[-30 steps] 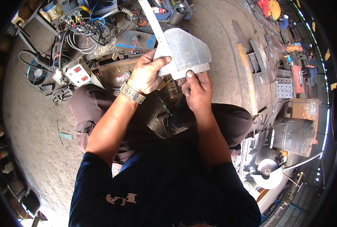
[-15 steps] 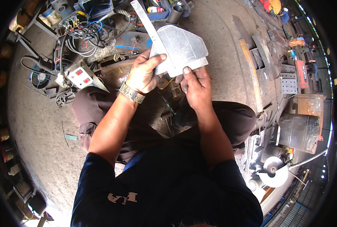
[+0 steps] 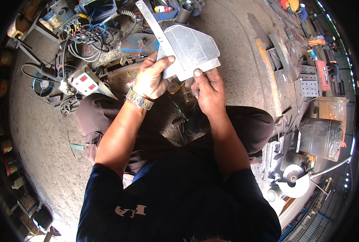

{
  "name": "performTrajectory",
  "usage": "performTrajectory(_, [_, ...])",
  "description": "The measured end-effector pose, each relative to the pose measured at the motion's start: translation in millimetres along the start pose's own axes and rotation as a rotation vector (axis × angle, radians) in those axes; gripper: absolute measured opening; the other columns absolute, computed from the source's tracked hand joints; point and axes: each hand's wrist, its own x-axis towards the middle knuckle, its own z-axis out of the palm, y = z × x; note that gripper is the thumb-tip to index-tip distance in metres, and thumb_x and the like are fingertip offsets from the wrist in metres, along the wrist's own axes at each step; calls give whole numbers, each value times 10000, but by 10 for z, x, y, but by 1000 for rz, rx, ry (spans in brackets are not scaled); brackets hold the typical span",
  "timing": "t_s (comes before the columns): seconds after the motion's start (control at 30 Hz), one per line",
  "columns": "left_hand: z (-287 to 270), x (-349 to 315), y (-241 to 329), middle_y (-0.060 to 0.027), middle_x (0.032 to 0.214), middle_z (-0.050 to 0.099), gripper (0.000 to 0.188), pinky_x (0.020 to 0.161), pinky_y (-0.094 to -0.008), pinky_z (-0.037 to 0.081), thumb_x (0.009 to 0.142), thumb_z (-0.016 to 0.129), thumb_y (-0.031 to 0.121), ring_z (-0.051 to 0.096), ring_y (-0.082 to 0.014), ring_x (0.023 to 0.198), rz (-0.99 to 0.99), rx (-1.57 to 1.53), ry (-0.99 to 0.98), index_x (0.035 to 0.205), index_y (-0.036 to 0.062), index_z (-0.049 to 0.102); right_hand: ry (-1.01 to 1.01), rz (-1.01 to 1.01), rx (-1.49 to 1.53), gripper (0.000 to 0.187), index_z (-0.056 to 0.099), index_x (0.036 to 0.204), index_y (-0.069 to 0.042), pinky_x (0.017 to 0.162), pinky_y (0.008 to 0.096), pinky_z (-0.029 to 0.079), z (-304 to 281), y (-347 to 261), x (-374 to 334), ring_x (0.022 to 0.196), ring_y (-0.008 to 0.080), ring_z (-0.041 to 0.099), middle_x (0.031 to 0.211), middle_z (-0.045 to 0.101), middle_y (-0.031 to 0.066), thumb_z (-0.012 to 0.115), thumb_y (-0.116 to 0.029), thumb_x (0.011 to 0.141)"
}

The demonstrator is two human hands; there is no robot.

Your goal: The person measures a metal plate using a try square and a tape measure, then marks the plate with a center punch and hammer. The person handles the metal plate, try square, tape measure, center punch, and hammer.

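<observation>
Both hands hold a flat metal plate [image 3: 193, 46] with slanted corners and thin scribed lines, together with an L-shaped metal square [image 3: 152, 23] laid against it. The square's long leg points up and to the left; its short leg runs along the plate's near edge. My left hand [image 3: 152, 78], with a watch [image 3: 139, 99] at the wrist, grips the left side, thumb on top. My right hand [image 3: 209, 88] pinches the near edge with its thumb on top and fingers underneath. Those fingers are partly hidden. Part of the plate shows left of the long leg.
Tangled cables [image 3: 89, 44] and a white switch box [image 3: 85, 84] lie to the left. A blue tray [image 3: 165, 15] stands beyond the plate. At right are a rusty-edged bar [image 3: 269, 76], a perforated metal block [image 3: 309, 80] and a disc tool [image 3: 294, 177]. My crossed legs flank the near floor.
The plate and square have shifted very slightly left along with both hands. The grip looks the same, and the square still lies against the plate.
</observation>
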Motion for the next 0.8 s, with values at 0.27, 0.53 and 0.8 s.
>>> performTrajectory(0.27, [-14, 3, -11, -138, 1185, 669, 380, 961, -446, 561, 929, 663, 50, 671, -278, 1093, -8, 1, 12, 1290, -14, 567, -1, -2, 9, 193, 562, 1215, -16, 498, 189, 367, -9, -6, -2, 576, 13, 460, 776, 629, 22, 507, -116, 1059])
performTrajectory(0.53, [3, -7, 0, -138, 1186, 667, 387, 966, -442, 561, 923, 661, 40, 672, -278, 1094, -6, 21, 20, 1292, -24, 562, -10, 6, 1, 187, 564, 1201, -15, 499, 186, 365, -16, -9, -16, 583, 11, 460, 786, 628, 19, 510, -129, 1062])
performTrajectory(0.8, [80, -26, 11, -134, 1107, 683, 311, 844, -394, 597, 904, 644, -4, 692, -242, 974, -4, 40, 126, 1211, -29, 602, -25, 37, 35, 203, 564, 1218, -13, 511, 184, 361, -25, 43, -21, 593, 15, 459, 795, 623, 19, 525, -133, 1058])
